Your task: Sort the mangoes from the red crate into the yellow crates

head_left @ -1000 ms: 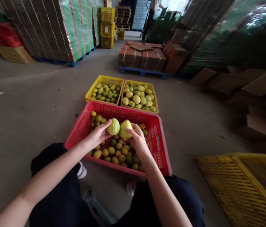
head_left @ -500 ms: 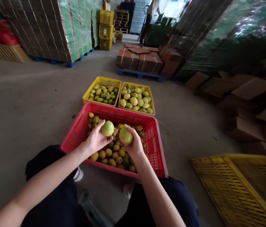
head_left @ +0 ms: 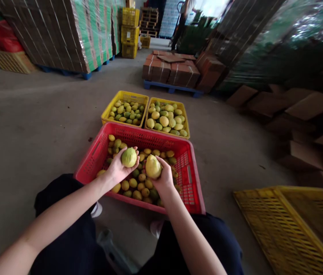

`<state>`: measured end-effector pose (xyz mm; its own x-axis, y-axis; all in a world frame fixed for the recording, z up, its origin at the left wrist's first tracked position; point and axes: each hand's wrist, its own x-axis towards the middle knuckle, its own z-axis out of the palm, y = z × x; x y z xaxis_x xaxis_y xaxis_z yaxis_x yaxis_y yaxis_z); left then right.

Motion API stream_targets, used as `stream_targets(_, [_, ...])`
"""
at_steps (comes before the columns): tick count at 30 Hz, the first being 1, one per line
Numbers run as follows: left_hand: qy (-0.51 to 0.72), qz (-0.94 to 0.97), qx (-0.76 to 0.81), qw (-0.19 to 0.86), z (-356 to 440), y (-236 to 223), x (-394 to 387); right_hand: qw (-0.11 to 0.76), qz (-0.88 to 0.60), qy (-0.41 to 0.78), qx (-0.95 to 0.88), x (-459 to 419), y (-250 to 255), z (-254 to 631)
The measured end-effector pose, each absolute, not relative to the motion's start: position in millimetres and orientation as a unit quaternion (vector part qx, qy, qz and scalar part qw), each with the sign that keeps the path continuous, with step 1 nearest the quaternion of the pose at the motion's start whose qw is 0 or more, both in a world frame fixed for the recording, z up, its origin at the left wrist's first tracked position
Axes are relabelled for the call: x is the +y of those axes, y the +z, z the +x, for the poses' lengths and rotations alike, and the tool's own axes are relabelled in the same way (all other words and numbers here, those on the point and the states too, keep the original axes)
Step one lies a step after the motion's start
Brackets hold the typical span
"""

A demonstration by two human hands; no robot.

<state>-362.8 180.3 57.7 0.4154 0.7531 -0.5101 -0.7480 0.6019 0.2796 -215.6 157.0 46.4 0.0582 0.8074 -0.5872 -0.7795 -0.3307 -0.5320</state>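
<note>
My left hand (head_left: pixel 118 168) is closed round a large green-yellow fruit (head_left: pixel 129 157), palm up. My right hand (head_left: pixel 163 179) cups a large yellow fruit (head_left: pixel 153 167) beside it. Both hands hover over a red plastic crate (head_left: pixel 191 179) on the floor between my knees. Several small yellow and green fruits (head_left: pixel 138 183) lie in the crate under my hands.
Two yellow crates stand just beyond the red one: the left yellow crate (head_left: pixel 108 108) with small fruit, the right yellow crate (head_left: pixel 186 119) with larger fruit. An empty yellow crate (head_left: pixel 267 221) lies at the right. Farther off are a pallet of boxes (head_left: pixel 172 70), wrapped stacks (head_left: pixel 64 34) and a person (head_left: pixel 182 19).
Both hands have turned palm up and drawn slightly toward me and apart, each keeping its fruit. The two fruits no longer touch.
</note>
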Motion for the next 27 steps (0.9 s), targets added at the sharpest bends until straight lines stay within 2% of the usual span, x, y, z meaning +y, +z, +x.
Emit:
stream_targets(3, [0.449, -0.005, 0.307, 0.839, -360.3, 56.0, 179.3, 0.553, -0.469, 0.687, 0.047, 156.3, 47.5, -217.5])
stream_targets(6, [0.463, -0.001, 0.327, 0.824, -359.5, 58.2, 178.0, 0.573, -0.457, 0.679, 0.038, 154.8, 49.5, -218.6])
stream_targets(11, [0.434, 0.054, 0.331, 0.836, -359.1, 66.4, 175.9, 0.572, -0.369, 0.731, -0.043, 151.2, 50.3, -217.8])
stream_targets(18, [0.403, 0.281, 0.279, 0.825, -359.4, 72.0, 170.1, 0.596, -0.385, 0.668, -0.225, 147.2, 50.6, -219.1])
stream_targets(27, [0.365, 0.36, 0.256, 0.819, -366.5, 64.5, 170.8, 0.597, -0.356, 0.645, -0.317, 145.7, 42.9, -215.9])
